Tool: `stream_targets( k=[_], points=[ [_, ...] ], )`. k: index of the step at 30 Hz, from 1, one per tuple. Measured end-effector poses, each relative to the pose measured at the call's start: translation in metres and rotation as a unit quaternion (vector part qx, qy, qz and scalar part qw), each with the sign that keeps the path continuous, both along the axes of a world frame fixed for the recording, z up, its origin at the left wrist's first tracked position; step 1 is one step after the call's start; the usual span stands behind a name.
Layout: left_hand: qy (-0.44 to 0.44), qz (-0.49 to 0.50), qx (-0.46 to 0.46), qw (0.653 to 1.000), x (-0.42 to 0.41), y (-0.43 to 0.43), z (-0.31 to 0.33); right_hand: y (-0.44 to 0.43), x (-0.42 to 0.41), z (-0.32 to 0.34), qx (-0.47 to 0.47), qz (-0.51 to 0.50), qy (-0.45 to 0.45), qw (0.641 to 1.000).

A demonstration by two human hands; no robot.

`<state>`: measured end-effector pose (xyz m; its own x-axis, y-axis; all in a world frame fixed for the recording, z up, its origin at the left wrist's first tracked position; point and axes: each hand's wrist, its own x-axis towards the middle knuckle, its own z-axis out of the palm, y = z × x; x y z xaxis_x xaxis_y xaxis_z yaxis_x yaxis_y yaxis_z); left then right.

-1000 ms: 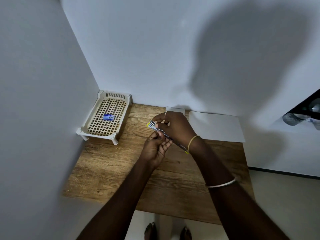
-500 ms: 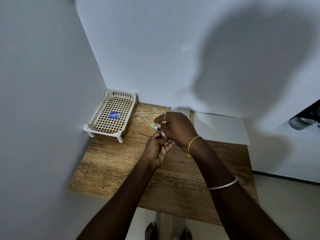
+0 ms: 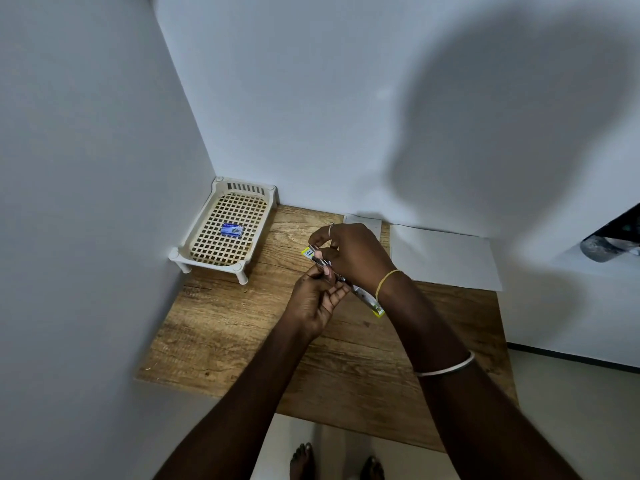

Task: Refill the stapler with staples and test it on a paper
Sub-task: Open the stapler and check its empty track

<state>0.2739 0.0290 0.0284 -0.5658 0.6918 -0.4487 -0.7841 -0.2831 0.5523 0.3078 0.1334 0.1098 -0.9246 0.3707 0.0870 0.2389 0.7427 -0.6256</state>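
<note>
Both hands hold the stapler (image 3: 341, 278) above the tabletop (image 3: 242, 327): the right hand (image 3: 356, 258) pinches its far end from above, and the left hand (image 3: 317, 299) clasps its middle from below. Best to steady it there while seating staples; the staple box (image 3: 231, 230) lies in the basket (image 3: 207, 216) left of the grip.
</note>
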Motion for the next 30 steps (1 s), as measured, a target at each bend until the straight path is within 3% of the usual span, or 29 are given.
stream_targets(
  k=[18, 30],
  points=[
    [0.009, -0.015, -0.024, 1.0, 0.001, 0.004, -0.003, 0.007, 0.0, -0.003, 0.02, -0.029, -0.033, 0.999],
    [0.035, -0.028, -0.039, 0.998, -0.001, 0.003, -0.005, 0.014, 0.013, -0.002, -0.009, 0.025, -0.103, 0.994]
  ],
)
